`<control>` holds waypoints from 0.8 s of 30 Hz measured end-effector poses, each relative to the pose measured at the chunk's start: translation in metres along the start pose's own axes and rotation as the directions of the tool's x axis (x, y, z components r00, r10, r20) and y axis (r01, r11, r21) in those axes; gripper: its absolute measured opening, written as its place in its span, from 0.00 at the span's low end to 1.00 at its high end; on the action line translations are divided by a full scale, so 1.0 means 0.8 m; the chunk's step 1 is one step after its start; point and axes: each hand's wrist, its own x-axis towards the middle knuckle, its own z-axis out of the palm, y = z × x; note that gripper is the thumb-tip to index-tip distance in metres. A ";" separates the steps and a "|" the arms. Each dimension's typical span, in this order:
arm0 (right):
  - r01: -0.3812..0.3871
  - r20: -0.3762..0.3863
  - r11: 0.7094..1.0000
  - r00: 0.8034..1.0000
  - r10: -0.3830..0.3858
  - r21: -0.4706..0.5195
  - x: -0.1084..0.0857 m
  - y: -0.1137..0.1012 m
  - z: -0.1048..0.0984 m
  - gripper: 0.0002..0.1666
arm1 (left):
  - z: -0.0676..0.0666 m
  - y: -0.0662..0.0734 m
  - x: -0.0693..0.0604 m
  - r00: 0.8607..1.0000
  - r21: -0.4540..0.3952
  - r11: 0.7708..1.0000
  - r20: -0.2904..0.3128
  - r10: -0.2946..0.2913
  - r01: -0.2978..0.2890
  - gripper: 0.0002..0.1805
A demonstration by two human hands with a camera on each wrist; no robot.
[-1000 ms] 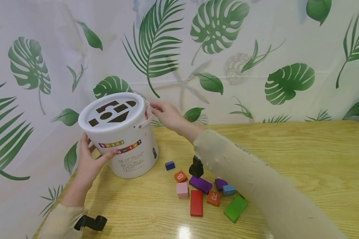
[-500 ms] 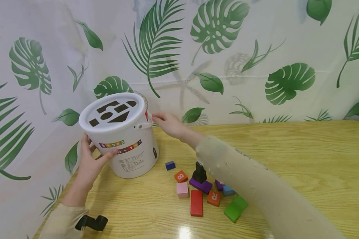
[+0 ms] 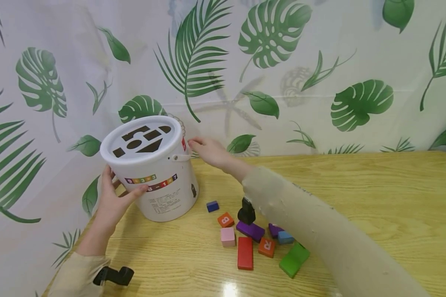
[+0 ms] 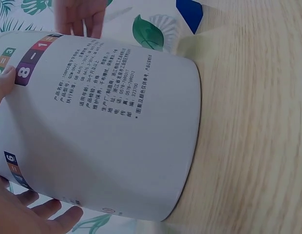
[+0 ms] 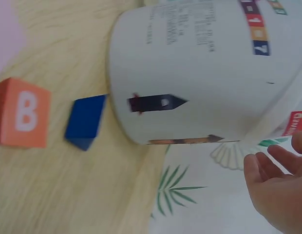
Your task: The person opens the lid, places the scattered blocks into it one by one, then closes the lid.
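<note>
Leaf-printed cloth [image 3: 223, 62] hangs behind your bench [image 3: 357, 198], on which the white bucket [image 3: 152, 169] stands. Your left hand [image 3: 113, 202] grasps the bucket's left side, thumb across its front. Your right hand [image 3: 212, 152] is released, loosely bent beside the bucket's handle [image 3: 181, 157]. Right of the bucket lie coloured blocks [image 3: 245, 253], a dark blue block [image 3: 212, 206] nearest it.

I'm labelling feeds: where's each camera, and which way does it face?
Head: on the head, facing forward and down over the white bucket and loose blocks; left hand, right hand and sleeves show.
Left wrist: on that wrist, facing the white bucket's printed side; both hands show partly.
Right wrist: on that wrist, facing the white bucket and blue block; right hand shows.
Shared: blue block in both wrist views.
</note>
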 end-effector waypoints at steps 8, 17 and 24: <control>0.034 -0.104 0.994 0.994 -0.023 0.102 0.007 -0.039 -0.013 0.24 | -0.001 0.013 0.004 0.998 -0.032 0.999 -0.056 0.008 -0.010 0.55; -0.056 -0.140 0.998 0.989 0.051 -0.027 0.015 -0.062 -0.011 0.22 | -0.003 0.035 0.007 0.992 -0.063 0.998 -0.123 -0.002 -0.006 0.55; -0.113 -0.107 0.993 0.988 0.109 -0.039 0.026 -0.073 -0.010 0.21 | -0.002 0.042 0.008 0.988 -0.078 0.997 -0.155 -0.025 0.013 0.54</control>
